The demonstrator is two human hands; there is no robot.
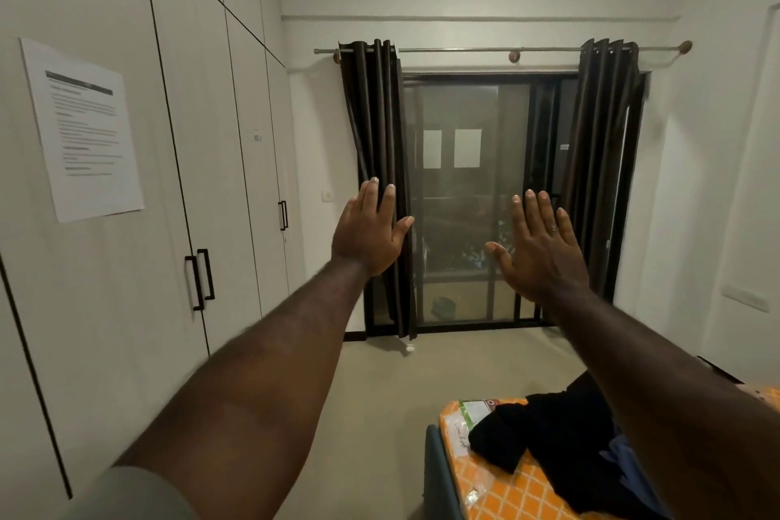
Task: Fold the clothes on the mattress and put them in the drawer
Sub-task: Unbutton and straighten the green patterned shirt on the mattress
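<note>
1. One orange diamond-patterned mattress [506, 494], lower right, with one crumpled black clothes pile [548, 443] on it and one blue piece [620, 456] against the pile.
2. Two raised hands: left hand [367, 232], right hand [540, 249]. Fingers straight, spread, holding nothing.
3. Two dark pleated curtains [375, 182], one metal rod [464, 50].

Well below the raised right hand [544, 249], an orange patterned mattress [519, 494] (plastic-wrapped) carries crumpled black clothes [548, 431] touching a blue garment [620, 456].

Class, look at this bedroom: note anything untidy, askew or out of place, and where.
The crumpled black clothes lie in an unfolded heap on the orange patterned mattress, lower right, with a blue garment bunched beside them. Nothing else stands out.
</note>
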